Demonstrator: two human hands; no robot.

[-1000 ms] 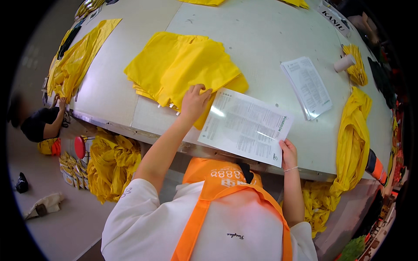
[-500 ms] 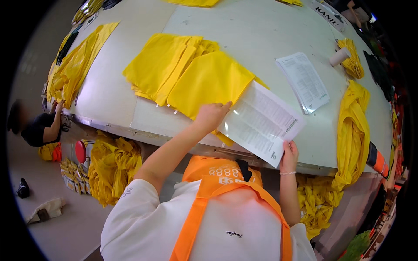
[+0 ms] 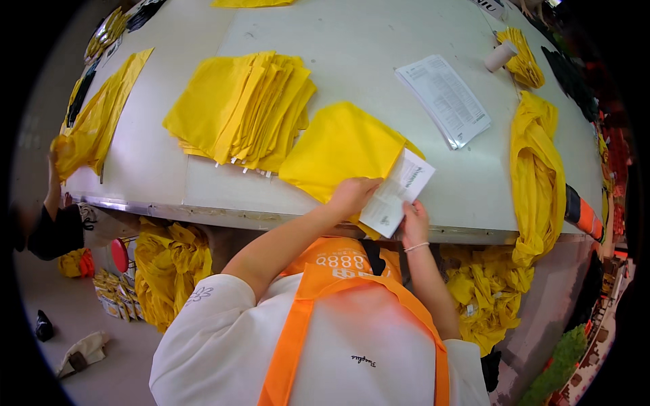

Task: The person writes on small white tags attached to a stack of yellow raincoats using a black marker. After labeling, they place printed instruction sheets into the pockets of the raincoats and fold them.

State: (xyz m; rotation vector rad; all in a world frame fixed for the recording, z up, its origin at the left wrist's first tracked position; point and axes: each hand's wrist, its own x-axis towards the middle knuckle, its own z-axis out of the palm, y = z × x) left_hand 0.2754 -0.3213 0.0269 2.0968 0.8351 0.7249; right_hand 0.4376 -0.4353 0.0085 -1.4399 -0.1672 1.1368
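Note:
My left hand (image 3: 352,195) rests on a folded yellow cloth bag (image 3: 342,145) at the table's near edge and pinches the left side of a folded white printed sheet (image 3: 398,193). On the sheet's lower right edge, my right hand (image 3: 414,222) grips it, a thin bracelet on the wrist. The sheet lies partly on the yellow bag. Just left of it a fanned stack of yellow bags (image 3: 244,111) lies flat on the white table (image 3: 352,47).
A pile of white printed sheets (image 3: 443,98) and a paper cup (image 3: 500,55) sit at the far right. Yellow fabric (image 3: 538,169) drapes over the right edge; more (image 3: 166,267) hangs below the table. Another person's arm (image 3: 54,183) reaches in at the left.
The large sheet has been folded down to a small one. A single yellow bag has been pulled from the stack toward the near edge, under my hands.

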